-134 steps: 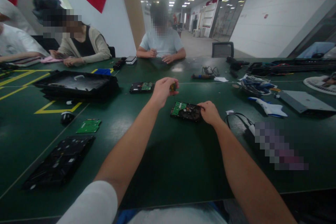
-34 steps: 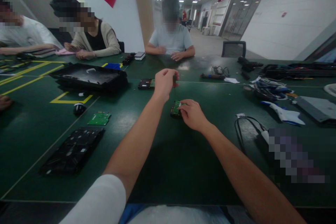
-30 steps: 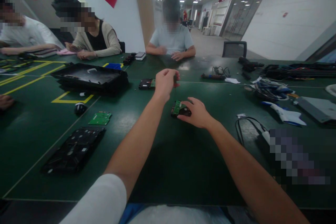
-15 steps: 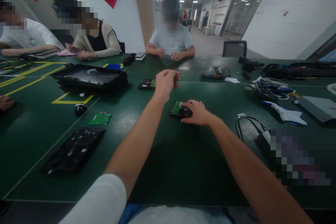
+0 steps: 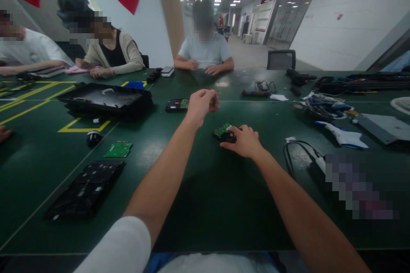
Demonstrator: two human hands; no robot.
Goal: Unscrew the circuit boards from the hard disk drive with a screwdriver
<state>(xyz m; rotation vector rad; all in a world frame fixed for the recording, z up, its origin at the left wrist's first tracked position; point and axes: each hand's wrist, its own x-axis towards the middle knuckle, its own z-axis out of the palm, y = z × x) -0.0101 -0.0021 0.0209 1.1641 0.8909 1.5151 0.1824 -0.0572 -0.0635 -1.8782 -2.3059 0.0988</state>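
A hard drive (image 5: 221, 133) with a green circuit board on its upper face is in front of me on the table. My right hand (image 5: 246, 140) grips its right end, thumb on the near side and fingers over the top. Just up and left of it, my left hand (image 5: 201, 104) is raised with its fingers pinched together. Something small shows between those fingertips, too blurred to name. Behind the left hand lies a second hard drive (image 5: 175, 105), partly covered by the hand.
To the left lie a green circuit board (image 5: 118, 149), a black drive caddy (image 5: 86, 187), a mouse (image 5: 94, 138) and a black tray (image 5: 109, 98). On the right are a cable bundle (image 5: 328, 106) and a grey metal box (image 5: 384, 128). Several people sit across the table.
The hard drive has turned and shifted slightly right under my right hand. My left hand stays raised and pinched. The whole view has shifted a little.
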